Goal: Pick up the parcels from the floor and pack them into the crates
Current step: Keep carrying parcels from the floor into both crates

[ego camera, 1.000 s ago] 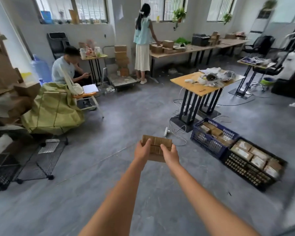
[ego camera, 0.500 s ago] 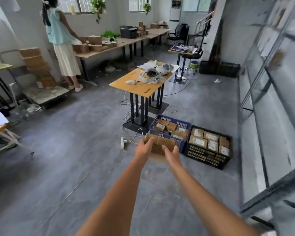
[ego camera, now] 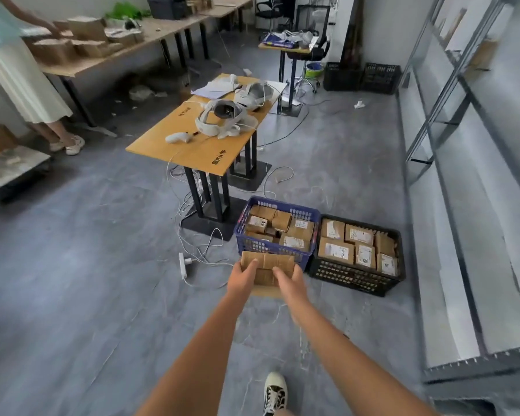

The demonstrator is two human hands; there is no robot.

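I carry a small stack of brown cardboard parcels (ego camera: 267, 267) out in front of me at arm's length. My left hand (ego camera: 243, 279) grips its left side and my right hand (ego camera: 289, 283) grips its right side. Just beyond the parcels stands a blue crate (ego camera: 273, 246) on the floor, filled with several labelled parcels. A black crate (ego camera: 354, 273) touches it on the right and also holds several parcels.
A wooden table (ego camera: 192, 148) with headsets and a controller stands behind the crates. White cables and a power strip (ego camera: 183, 265) lie on the floor at its foot. Metal shelving (ego camera: 451, 187) runs along the right. A person (ego camera: 21, 79) stands far left at a long bench.
The view has swung right and I have walked closer to the crates. Both hands still hold the parcels, now just in front of the blue crate.
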